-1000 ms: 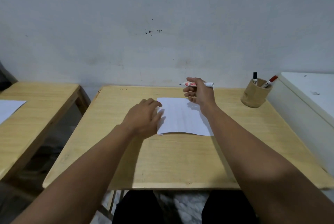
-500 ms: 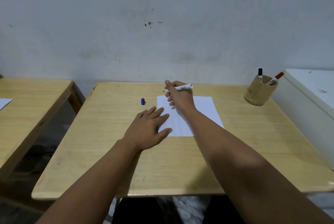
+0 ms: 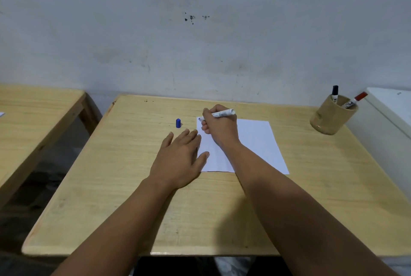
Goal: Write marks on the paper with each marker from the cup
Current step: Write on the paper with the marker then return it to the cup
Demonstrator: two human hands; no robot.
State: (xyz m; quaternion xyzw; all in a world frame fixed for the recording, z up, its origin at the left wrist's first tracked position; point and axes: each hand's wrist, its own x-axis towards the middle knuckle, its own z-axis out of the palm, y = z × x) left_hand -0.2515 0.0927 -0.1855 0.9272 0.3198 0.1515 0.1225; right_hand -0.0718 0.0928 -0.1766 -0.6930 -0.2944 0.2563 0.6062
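A white sheet of paper (image 3: 255, 142) lies on the wooden table (image 3: 111, 175). My right hand (image 3: 220, 128) grips a white marker (image 3: 223, 113) in writing pose, its tip touching the paper's far left corner. My left hand (image 3: 180, 157) lies flat with fingers apart, its thumb on the paper's left edge. The marker's blue cap (image 3: 178, 123) stands on the table just left of the paper. A wooden cup (image 3: 331, 117) at the far right holds a black-capped marker (image 3: 334, 93) and a red-capped marker (image 3: 354, 100).
A second wooden table (image 3: 37, 120) stands to the left across a gap. A white box or cabinet (image 3: 391, 106) adjoins the table's right side behind the cup. The wall runs along the table's far edge.
The marker was held up horizontally a second ago; the cap now stands on the table and my right hand has brought the tip down onto the paper. My left hand has flattened beside the sheet.
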